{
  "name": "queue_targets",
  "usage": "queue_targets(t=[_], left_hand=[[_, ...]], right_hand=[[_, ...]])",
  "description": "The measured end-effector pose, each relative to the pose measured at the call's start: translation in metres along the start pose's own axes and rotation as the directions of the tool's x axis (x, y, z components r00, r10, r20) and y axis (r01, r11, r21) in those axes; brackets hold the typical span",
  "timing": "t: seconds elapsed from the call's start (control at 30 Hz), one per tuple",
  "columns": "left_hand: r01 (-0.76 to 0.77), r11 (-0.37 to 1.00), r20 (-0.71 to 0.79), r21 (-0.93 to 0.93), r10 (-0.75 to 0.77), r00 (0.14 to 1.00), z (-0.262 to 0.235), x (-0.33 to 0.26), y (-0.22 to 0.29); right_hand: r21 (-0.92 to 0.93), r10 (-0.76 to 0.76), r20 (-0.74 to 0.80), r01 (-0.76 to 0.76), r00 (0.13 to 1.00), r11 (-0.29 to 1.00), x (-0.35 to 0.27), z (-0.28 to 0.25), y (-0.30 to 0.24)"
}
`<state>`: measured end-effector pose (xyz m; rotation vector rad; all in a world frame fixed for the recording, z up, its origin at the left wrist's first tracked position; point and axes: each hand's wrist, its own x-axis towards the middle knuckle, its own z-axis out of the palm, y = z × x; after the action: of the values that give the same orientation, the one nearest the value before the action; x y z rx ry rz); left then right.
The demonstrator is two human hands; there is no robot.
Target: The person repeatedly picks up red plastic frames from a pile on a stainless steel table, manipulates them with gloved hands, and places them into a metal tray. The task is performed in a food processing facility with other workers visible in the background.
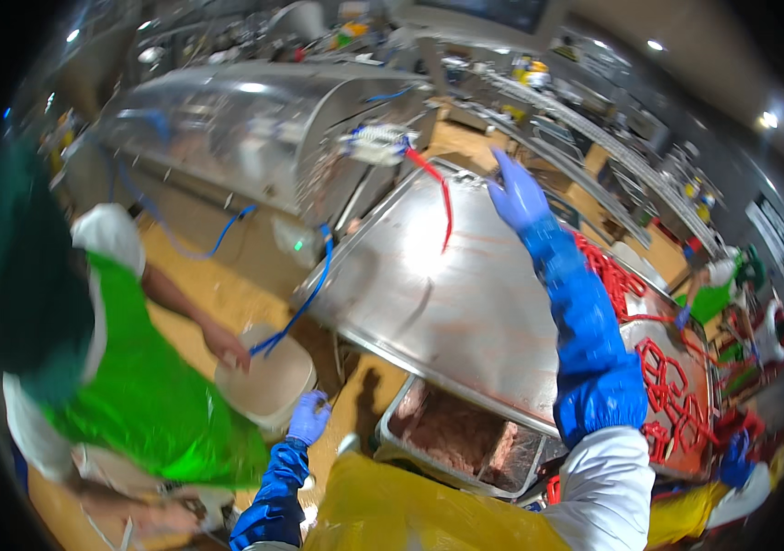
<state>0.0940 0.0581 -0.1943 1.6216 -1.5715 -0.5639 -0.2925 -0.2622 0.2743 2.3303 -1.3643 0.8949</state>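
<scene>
My right hand [518,191], in a purple glove and blue sleeve, reaches out over the far end of a steel table [493,303]. Its fingers are stretched out and nothing shows in them. To its left, a thin red strand [442,197] hangs from a white-and-blue piece [378,144] at the end of a steel machine [218,129]. My left hand [309,418], also gloved, is low beside a pale round tub [268,381]. Its fingers are loosely bent, with nothing visible between them.
A co-worker in a green apron [144,386] stands at left, one bare hand [227,346] by the tub and a blue hose [314,294]. Below the table edge is a steel bin of ground meat [456,432]. Red sausage links [667,395] lie at right, near other people.
</scene>
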Motion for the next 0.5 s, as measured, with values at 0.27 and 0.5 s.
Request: queue_targets(t=[0.27, 0.5], left_hand=[[-0.162, 0.734, 0.34, 0.66, -0.1, 0.935, 0.022, 0.069, -0.183], [0.452, 0.803, -0.038, 0.388, -0.476, 0.879, 0.022, 0.061, -0.134]], right_hand=[[-0.16, 0.085, -0.524, -0.196, 0.848, 0.968, 0.282, -0.095, 0.022], [-0.014, 0.334, -0.482, -0.389, 0.81, 0.921, 0.374, -0.104, 0.063]])
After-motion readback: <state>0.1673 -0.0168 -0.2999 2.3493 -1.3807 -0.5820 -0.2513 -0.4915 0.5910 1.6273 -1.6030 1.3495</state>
